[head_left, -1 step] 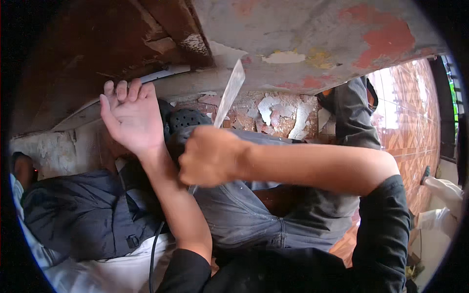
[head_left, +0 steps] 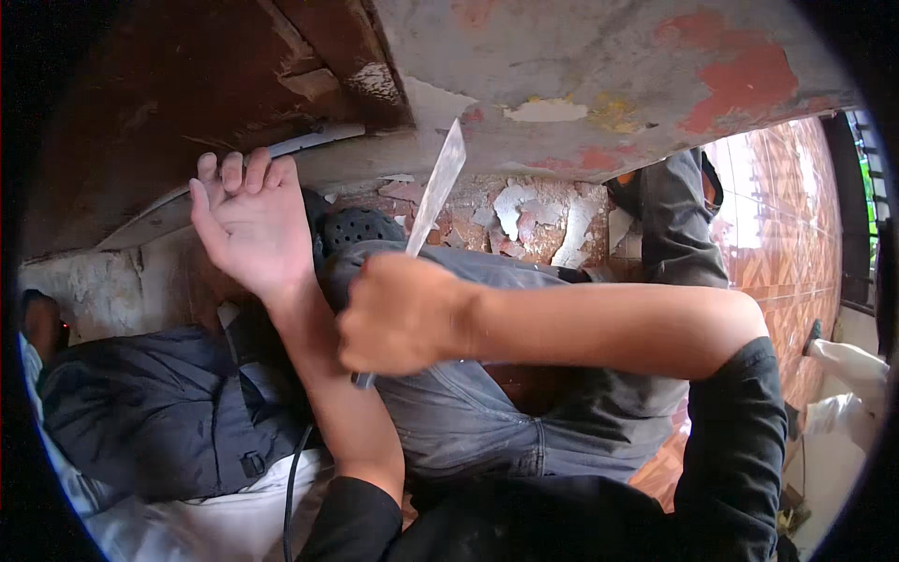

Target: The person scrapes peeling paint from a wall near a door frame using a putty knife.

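Observation:
In my right hand (head_left: 403, 314), closed as a fist, is a knife (head_left: 440, 185). Its long pale blade points up and away from me with a slanted tip, and a dark handle end shows below the fist. The right forearm crosses in front of my left forearm. My left hand (head_left: 257, 220) is raised at the left, palm showing, with loosely bent fingers and nothing in it. Those fingertips are close to the lower edge of a dark brown wooden panel (head_left: 215, 84); whether they touch it I cannot tell.
A grey surface with red and yellow paint patches (head_left: 581, 75) slopes overhead. Behind the knife, a low wall (head_left: 534, 220) has peeling paint. My bent legs in grey trousers (head_left: 478, 412) fill the middle. A black bag (head_left: 159, 412) lies at left; brown tiles (head_left: 782, 253) stretch along the right.
My right fist and the knife have dropped slightly toward me, and more of the handle end shows under the fist. The left hand is almost unmoved.

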### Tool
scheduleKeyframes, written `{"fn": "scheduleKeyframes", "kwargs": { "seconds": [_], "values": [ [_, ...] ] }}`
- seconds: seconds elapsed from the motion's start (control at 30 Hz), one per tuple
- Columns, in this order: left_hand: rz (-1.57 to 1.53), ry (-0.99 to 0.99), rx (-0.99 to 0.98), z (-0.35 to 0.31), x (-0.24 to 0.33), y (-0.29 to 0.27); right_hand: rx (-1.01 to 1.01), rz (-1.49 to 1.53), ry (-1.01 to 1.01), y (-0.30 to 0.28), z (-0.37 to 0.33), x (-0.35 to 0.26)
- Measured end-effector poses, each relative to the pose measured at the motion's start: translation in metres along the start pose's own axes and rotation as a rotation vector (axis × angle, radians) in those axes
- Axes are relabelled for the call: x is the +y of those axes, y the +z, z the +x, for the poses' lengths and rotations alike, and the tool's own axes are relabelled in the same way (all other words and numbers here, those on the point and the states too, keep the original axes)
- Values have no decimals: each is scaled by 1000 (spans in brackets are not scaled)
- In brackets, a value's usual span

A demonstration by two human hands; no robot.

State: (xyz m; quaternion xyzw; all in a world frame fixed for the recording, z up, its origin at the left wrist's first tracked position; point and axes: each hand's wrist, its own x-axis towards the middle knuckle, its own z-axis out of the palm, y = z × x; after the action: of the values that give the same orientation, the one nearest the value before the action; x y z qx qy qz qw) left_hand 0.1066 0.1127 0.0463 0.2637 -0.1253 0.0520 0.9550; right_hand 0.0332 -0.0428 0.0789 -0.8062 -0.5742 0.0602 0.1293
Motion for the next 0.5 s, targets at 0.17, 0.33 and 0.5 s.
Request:
{"fn": "scheduleKeyframes", "kwargs": {
  "seconds": [0.17, 0.33, 0.5],
  "values": [
    [-18, -2, 27, -2, -1, 4, 119, -54, 103, 11, -5, 30],
    [-75, 4, 0, -2, 1, 2, 69, -21, 105, -11, 7, 8],
    [-64, 9, 32, -3, 3, -1, 113, -38, 138, 4, 17, 11]
  ]
}}
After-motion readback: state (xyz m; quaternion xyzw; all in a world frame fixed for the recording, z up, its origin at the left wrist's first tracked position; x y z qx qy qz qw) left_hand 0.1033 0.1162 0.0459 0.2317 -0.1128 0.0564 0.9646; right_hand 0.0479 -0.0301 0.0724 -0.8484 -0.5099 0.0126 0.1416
